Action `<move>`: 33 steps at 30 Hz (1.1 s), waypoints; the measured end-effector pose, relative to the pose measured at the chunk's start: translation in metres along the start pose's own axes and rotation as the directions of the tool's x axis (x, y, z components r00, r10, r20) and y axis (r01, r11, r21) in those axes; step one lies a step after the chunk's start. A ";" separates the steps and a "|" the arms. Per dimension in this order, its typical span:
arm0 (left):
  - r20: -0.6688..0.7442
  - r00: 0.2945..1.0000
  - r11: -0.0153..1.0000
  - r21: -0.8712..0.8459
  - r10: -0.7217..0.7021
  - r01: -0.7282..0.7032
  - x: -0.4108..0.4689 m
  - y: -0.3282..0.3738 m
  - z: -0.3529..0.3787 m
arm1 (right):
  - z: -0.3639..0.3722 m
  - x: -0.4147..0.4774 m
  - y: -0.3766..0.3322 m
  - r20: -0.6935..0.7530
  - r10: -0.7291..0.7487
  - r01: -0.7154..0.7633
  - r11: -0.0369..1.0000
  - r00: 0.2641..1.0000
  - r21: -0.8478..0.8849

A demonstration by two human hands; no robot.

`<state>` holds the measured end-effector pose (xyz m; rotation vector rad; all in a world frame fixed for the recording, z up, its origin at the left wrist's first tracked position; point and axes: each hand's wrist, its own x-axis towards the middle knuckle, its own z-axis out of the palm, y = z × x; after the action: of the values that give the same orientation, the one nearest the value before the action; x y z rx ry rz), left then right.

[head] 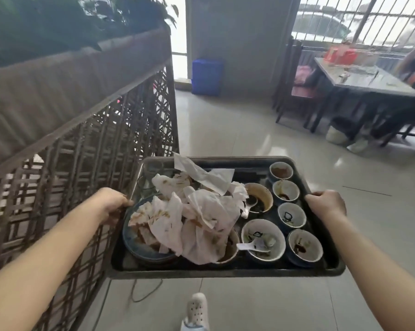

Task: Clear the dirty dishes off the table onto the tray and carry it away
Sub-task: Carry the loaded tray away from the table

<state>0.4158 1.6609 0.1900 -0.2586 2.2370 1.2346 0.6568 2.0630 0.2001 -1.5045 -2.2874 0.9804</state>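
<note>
I hold a black tray [225, 273] level in front of me, above the tiled floor. My left hand [112, 204] grips its left rim and my right hand [327, 204] grips its right rim. On the tray's left lies a dark plate [139, 249] under a heap of crumpled, stained napkins [196, 218]. To the right stand several dirty bowls: a large white one with a spoon [263, 240], one with brown sauce [259, 197], and small sauce cups [291, 217] along the right side.
A lattice divider topped by a planter [82, 120] runs close along my left. Ahead stands a blue crate [207, 76] by a pillar. At the right a dark table [364, 77] with chairs has a person sitting at it. My white shoe [196, 311] steps on the glossy floor.
</note>
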 end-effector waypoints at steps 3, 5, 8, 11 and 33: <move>0.007 1.000 1.000 0.005 -0.002 0.002 0.054 0.048 0.015 | 0.016 0.073 -0.029 0.006 -0.015 0.015 1.000 1.000 -0.009; 0.018 1.000 1.000 0.001 -0.016 0.016 0.090 0.079 0.023 | 0.026 0.118 -0.053 0.012 -0.033 0.033 0.999 0.999 -0.022; -0.007 1.000 0.999 0.027 -0.020 0.020 0.141 0.132 0.028 | 0.042 0.185 -0.090 -0.003 -0.055 0.054 0.997 0.999 -0.047; 0.006 1.000 0.998 0.050 -0.028 0.028 0.185 0.186 0.035 | 0.057 0.240 -0.120 0.005 -0.035 0.035 0.998 0.999 -0.043; -0.096 0.993 0.994 -0.094 -0.063 0.054 0.557 0.552 0.185 | 0.158 0.783 -0.337 0.097 -0.050 0.058 0.995 0.994 -0.084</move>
<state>-0.2038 2.1760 0.1953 -0.4264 2.2421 1.3208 -0.0189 2.6049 0.1714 -1.4501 -2.4526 0.9692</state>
